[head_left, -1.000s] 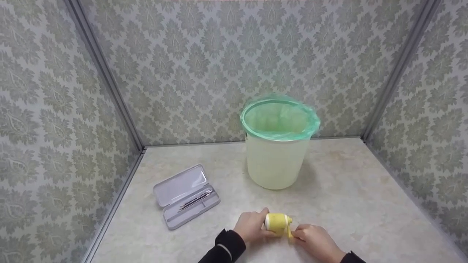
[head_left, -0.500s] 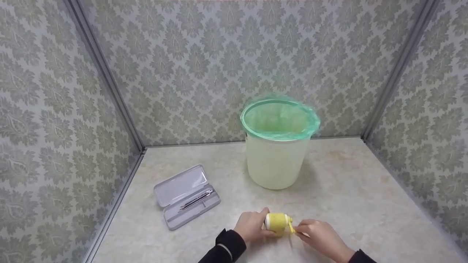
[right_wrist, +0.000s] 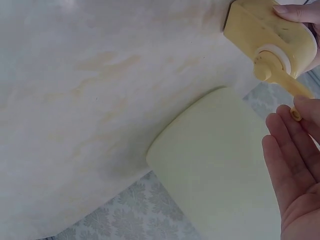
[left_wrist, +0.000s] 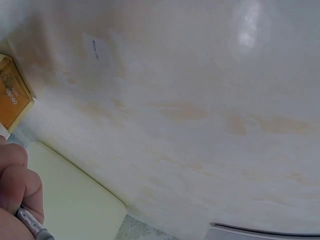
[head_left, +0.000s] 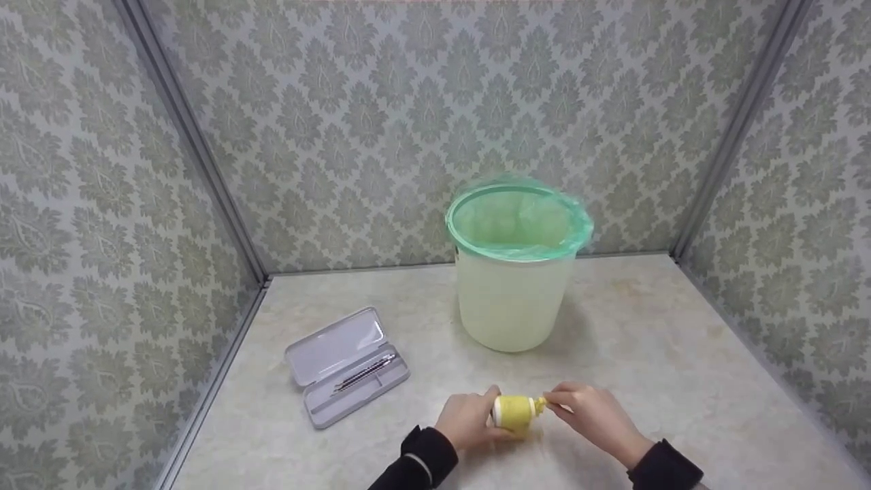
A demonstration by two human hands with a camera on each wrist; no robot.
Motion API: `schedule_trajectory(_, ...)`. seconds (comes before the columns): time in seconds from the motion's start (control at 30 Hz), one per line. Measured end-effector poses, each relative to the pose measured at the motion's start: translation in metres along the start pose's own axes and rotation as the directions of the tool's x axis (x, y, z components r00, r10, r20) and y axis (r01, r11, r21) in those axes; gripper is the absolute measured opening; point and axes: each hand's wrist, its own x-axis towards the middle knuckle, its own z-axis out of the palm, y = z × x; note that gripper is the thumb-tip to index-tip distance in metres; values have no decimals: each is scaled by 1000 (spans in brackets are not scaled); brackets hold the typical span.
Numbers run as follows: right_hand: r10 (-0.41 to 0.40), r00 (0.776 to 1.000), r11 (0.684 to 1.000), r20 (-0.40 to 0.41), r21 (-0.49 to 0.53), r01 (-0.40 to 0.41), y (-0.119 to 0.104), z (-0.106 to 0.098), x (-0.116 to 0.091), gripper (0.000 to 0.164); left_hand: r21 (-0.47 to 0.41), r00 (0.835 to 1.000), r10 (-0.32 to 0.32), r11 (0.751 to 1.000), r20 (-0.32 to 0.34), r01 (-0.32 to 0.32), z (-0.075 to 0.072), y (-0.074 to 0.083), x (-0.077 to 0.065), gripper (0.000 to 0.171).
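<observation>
A yellow hand-crank pencil sharpener (head_left: 515, 414) lies sideways above the front of the table, gripped at its left end by my left hand (head_left: 466, 422). Its lettered side (left_wrist: 14, 95) shows at the left edge of the left wrist view. From the curled left fingers pokes a pencil's silver end (left_wrist: 32, 223); its other end is hidden. My right hand (head_left: 592, 418) pinches the end of the sharpener's crank (right_wrist: 287, 82) between thumb and forefinger, the other fingers extended. In the right wrist view, the left thumb (right_wrist: 295, 12) rests on the sharpener's body.
Behind the hands stands a pale bin (head_left: 514, 303) lined with a green plastic bag (head_left: 578, 224). An opened grey pencil case (head_left: 333, 350) with several pencils (head_left: 365, 373) lies to the left. Patterned panels (head_left: 408, 122) enclose the table (head_left: 646, 327) at the back and sides.
The crank has swung from hanging down to pointing up and outward, and my right hand has risen with it. My left hand and the sharpener's body have stayed in place.
</observation>
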Motion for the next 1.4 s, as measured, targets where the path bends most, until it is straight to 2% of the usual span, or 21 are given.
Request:
schedule_trajectory(0.47, 28, 1000, 1000, -12, -9, -28, 7, 4, 15, 11, 8, 1000, -8, 1000, 25, 8, -4, 1, -1, 55)
schedule_trajectory(0.9, 26, 999, 998, -27, -61, -27, 19, 22, 26, 10, 49, 1000, 14, 999, 7, -14, 0, -2, -1, 54)
schedule_trajectory(1.17, 59, 998, 995, 26, -86, -57, 23, 31, 28, 8, 35, 1000, 24, 999, -16, -24, 3, -2, -4, 57)
schedule_trajectory(1.4, 64, 998, 995, 29, -85, -61, 25, 33, 30, 8, 11, 1000, 15, 1000, 5, -15, 0, -2, 0, 58)
